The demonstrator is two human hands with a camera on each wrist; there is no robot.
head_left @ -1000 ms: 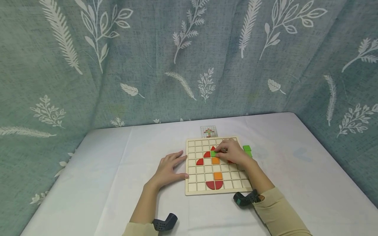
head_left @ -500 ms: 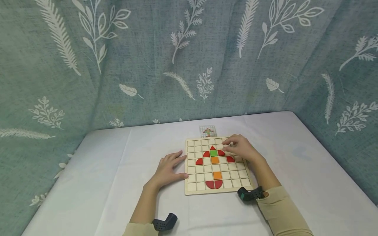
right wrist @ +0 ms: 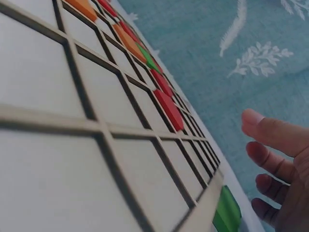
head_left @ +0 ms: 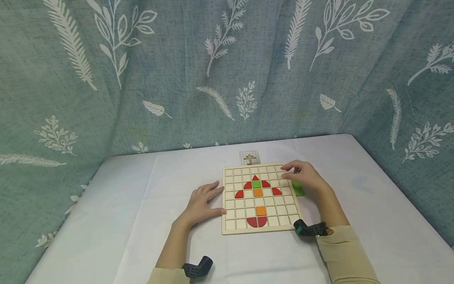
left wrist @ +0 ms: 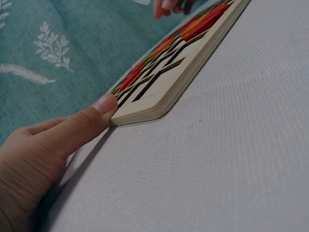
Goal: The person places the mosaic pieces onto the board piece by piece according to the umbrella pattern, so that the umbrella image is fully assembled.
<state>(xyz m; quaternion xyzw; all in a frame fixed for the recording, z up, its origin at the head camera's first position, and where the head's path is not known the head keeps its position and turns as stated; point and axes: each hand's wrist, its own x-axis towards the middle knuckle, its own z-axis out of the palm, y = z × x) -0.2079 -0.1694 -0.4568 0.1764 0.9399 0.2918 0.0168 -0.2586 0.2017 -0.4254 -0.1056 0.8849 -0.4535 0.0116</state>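
A wooden grid board [head_left: 280, 228] lies on the table. My left hand [head_left: 202, 203] rests at its left edge, thumb and fingertips touching the rim, as the left wrist view shows for the thumb [left wrist: 104, 105]. My right hand [head_left: 305, 175] hovers over the upper right edge with bent, parted fingers and nothing between them. Below it, green pieces [head_left: 298, 189] lie beside the board, partly hidden by the hand. On the grid sit a red triangle [head_left: 255, 178], a green square [head_left: 256, 184], two orange squares [head_left: 260, 211] and several red quarter circles [head_left: 252, 222].
Behind the board lies a small pattern card [head_left: 250, 157] with a coloured figure on a grid. A white cloth [head_left: 170, 173] covers the table, and a leaf-patterned curtain [head_left: 184, 130] hangs at the back and sides.
The right hand has let go of the green square, now in a cell beneath the red triangle, and has moved right to the board's edge. The left hand stays put.
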